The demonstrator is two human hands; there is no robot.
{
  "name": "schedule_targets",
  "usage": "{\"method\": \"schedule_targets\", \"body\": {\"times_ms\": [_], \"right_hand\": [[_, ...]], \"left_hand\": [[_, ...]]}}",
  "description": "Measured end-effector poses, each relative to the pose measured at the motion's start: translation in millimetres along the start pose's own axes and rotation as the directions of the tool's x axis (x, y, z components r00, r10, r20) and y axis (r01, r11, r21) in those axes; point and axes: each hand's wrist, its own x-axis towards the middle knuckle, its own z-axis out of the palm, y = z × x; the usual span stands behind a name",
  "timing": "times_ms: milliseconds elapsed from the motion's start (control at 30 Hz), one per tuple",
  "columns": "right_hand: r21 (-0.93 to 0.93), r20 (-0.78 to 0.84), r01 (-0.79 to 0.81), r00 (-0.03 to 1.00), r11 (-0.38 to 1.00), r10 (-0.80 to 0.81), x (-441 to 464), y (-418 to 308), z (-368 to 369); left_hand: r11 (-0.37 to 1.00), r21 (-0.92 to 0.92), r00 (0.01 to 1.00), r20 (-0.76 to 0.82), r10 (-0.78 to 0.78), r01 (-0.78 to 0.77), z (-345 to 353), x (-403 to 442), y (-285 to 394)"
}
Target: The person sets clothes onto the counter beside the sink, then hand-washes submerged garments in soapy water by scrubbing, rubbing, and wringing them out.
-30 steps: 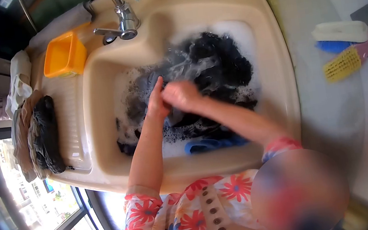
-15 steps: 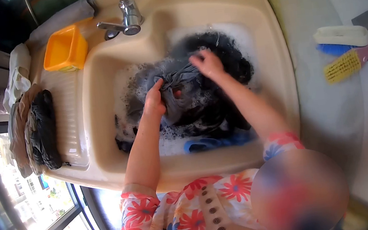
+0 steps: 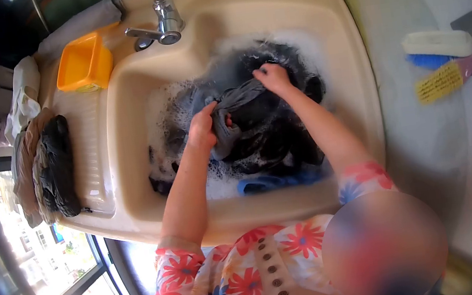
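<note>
A wet grey garment stretches between my two hands over soapy water. My left hand is closed around its left part, with fingertips showing through a fold. At its upper right end, my right hand pinches the cloth. Dark soaked clothes lie beneath and around it in the beige sink. Along the near side of the basin lies a blue piece of cloth, partly under the suds. What kind of garment the grey one is, I cannot tell.
A chrome faucet stands at the sink's back. On the left are a yellow plastic container, a ribbed drainboard and folded dark clothes. Two brushes, one white and blue, one yellow-bristled, lie to the right.
My right hand has moved slightly right and down and now pinches the grey cloth, which is pulled tighter. My left hand has shifted a little right, still holding it.
</note>
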Motion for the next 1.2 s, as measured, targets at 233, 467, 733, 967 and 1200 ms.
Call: {"method": "schedule_targets", "body": {"times_ms": [233,467,733,967,1200], "right_hand": [[0.280,0.159,0.266,0.934,0.922,-0.318,-89.1,-113.9,18.1],[-0.083,0.111,0.015,0.994,0.996,-0.006,-22.9,-77.0,6.0],[-0.058,-0.039,0.058,0.997,0.997,-0.060,-32.7,-40.0,-3.3],[0.193,0.002,0.424,0.902,0.885,-0.432,-102.5,-135.4,15.9],[0.006,0.073,-0.044,0.996,0.999,0.043,-10.4,-20.2,-19.5]], "left_hand": [[0.902,0.344,0.965,0.089,0.245,-0.261,-2.2,5.9,-4.1],[0.992,0.124,0.996,0.088,-0.012,0.001,-5.7,3.9,-2.4],[0.997,-0.083,0.986,0.163,0.017,-0.003,-1.0,5.4,-4.5],[0.977,-0.209,0.990,0.123,0.073,-0.046,-12.8,3.8,-13.9],[1.000,0.017,0.999,0.051,-0.003,0.002,-6.6,9.4,-4.0]]}}
